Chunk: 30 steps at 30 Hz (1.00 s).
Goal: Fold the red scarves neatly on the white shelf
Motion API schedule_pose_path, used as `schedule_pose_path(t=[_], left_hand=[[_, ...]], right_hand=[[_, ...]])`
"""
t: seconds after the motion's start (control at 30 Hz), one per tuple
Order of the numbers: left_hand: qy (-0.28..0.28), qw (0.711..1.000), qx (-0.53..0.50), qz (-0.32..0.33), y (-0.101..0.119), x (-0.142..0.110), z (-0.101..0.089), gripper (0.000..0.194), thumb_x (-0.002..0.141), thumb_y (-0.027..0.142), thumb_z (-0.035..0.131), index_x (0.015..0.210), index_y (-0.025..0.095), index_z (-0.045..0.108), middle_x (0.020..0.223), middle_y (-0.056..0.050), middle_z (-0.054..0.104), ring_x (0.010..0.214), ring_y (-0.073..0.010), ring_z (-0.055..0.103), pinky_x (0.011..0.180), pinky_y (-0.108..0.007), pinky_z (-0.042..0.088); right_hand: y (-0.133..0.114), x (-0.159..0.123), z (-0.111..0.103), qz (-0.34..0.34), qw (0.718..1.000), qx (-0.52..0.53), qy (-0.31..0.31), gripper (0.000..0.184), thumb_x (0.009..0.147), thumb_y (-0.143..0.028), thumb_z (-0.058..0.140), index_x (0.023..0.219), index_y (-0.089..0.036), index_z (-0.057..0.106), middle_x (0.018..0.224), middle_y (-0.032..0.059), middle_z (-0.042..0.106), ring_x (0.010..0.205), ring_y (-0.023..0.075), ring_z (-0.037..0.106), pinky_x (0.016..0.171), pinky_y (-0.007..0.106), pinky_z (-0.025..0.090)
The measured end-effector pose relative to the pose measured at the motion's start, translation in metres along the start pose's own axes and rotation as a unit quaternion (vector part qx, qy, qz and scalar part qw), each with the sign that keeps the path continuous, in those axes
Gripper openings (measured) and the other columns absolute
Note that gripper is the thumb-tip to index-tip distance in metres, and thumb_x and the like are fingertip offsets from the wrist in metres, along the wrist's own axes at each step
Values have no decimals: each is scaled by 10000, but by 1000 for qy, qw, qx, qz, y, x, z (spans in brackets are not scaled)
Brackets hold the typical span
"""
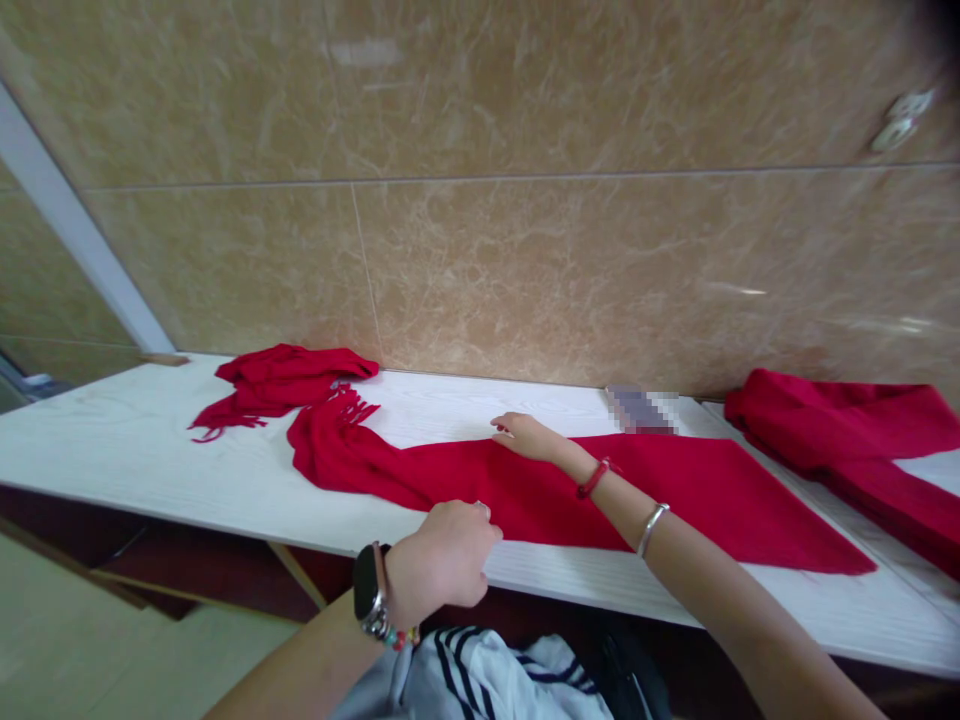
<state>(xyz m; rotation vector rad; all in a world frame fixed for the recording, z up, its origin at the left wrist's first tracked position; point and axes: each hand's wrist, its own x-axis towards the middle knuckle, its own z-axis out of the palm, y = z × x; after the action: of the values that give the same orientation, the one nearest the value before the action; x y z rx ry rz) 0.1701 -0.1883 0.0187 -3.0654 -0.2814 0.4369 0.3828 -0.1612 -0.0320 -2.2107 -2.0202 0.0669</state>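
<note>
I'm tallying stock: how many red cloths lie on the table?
3 visible: a bunched cloth at the left, a long cloth spread across the middle, and a folded cloth at the right; folds may hide more.

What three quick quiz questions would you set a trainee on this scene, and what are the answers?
1. Multiple choice: what is strapped on behind the left hand? A) a rubber glove; B) a smartwatch; C) a cloth bandage.
2. True or false: the long middle red scarf is bunched up over its whole length on the white counter.
3. Short answer: which hand is nearer the tan marbled wall?

Key: 1 B; 2 false; 3 the right hand.
</note>
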Motion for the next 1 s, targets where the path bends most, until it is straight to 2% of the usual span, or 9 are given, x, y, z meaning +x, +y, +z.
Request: schedule_pose_path(t=[0.1,0.27,0.5,0.7,0.83,1.0], left_hand=[[19,999,-8,-31,9,2,4,266,740,156,505,972,118,629,961,-136,634,876,-264,615,744,-373,507],[8,998,-1,-60,21,6,1,291,759,88,454,1018,83,588,974,-160,624,837,-260,621,696,-379,517],[39,998,12,-46,17,3,6,260,767,82,447,980,82,595,917,-158,624,807,-272,621,665,-383,514],[43,998,21,-41,17,2,6,263,770,69,424,972,86,591,904,-152,625,800,-265,622,653,-368,511],[54,998,30,-31,16,4,7,263,765,88,444,985,92,587,896,-149,627,779,-261,624,645,-365,511],[63,997,28,-33,16,5,11,282,761,129,475,1021,96,578,932,-157,619,802,-267,617,653,-373,511]], right_hand=[[-14,12,0,18,999,12,-26,341,836,-261,515,1139,-117,577,1077,126,636,965,200,594,817,272,443],[-26,18,6,44,998,21,-36,224,766,-226,591,954,-121,652,1045,170,628,964,281,580,771,378,447],[-20,10,5,2,997,76,3,262,835,-169,502,1080,-147,595,1004,92,665,894,166,607,761,250,443],[-13,14,11,-13,996,87,18,256,768,-80,536,970,-143,680,1005,93,682,940,190,612,839,251,426],[-8,19,14,-5,994,97,45,241,754,-118,573,968,-134,683,992,96,687,922,188,618,832,254,434],[-3,23,15,-3,993,111,51,218,726,-140,623,928,-180,694,942,53,703,856,171,634,772,243,454]])
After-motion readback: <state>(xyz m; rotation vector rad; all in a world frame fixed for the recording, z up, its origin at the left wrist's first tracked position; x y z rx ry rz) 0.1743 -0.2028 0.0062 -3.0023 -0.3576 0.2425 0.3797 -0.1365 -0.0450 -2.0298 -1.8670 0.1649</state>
